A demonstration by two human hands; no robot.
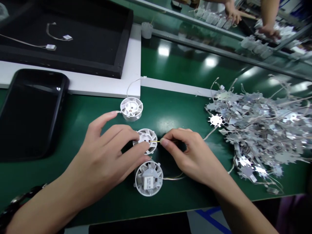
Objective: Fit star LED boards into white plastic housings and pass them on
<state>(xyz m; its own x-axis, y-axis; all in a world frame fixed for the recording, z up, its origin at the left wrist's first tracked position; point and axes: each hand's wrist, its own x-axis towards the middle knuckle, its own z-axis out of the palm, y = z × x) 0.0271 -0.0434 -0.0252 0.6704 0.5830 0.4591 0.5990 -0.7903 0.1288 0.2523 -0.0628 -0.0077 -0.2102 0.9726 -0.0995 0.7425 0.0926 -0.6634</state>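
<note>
On the green bench, my left hand [109,149] is closed on a small white fan housing [151,135], thumb and fingers gripping its left side and hub. My right hand [192,152] pinches a thin yellow wire [155,141] that runs out of the hub to the right. A second white fan housing [131,109] with a thin cable stands just beyond, close to my left index fingertip. Nearer to me sits a fan unit [149,178] with a white printed label on its hub and wires leading off under my right hand.
A heap of silvery toothed plates with wires [268,130] covers the right side. At left lie a black phone [34,113] and a black tray [85,35] holding two small cabled parts. Beyond a metal rail, another person's hands [232,13] work among white parts.
</note>
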